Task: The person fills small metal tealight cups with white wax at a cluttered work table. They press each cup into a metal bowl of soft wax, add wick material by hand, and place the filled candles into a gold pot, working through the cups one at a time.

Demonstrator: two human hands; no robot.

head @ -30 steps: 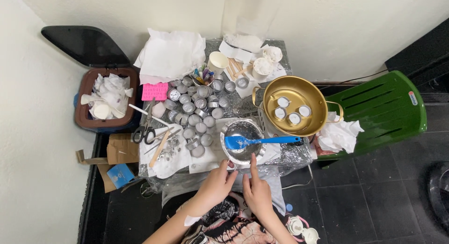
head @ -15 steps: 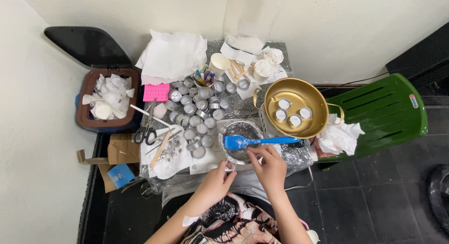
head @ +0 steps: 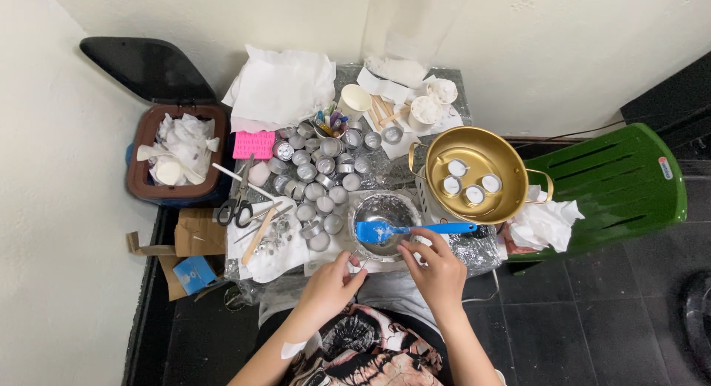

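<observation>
Steel bowl sitting at the bench's near edge, blue spatula lying across it.
Right hand is hovering by the spatula handle, fingers loosely curled; left hand is pinching something small beside the bowl's rim, just left of the gold pan.

Spatula handle under fingers; forearms cut off.
</observation>
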